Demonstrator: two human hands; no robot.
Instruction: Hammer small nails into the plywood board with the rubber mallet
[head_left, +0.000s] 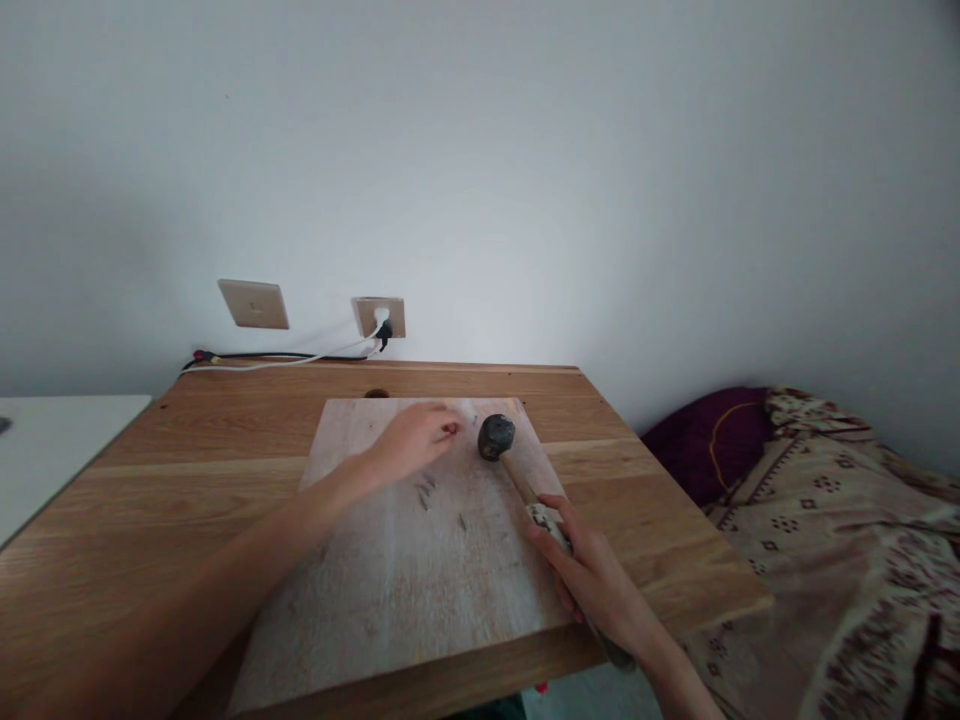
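Observation:
My right hand [589, 565] is wrapped round the wooden handle of a hammer [517, 475], whose dark, blocky head points away from me over the board's right side. A whitish, worn board [405, 590] lies on the wooden table under both hands. Over the far part of the board, my left hand [420, 435] is closed, its fingertips pinched together and slightly blurred; whatever they hold is too small to make out. Several small nails [425, 492] lie loose on the board, nearer to me than my left hand. One more nail [463, 521] rests by itself to their right.
The wooden table [645, 500] backs onto a white wall with a socket [379, 317], plugs and cables [300, 358]. A white surface [67, 440] adjoins at left. To the right are patterned bedding [810, 560] and a purple pillow [705, 440].

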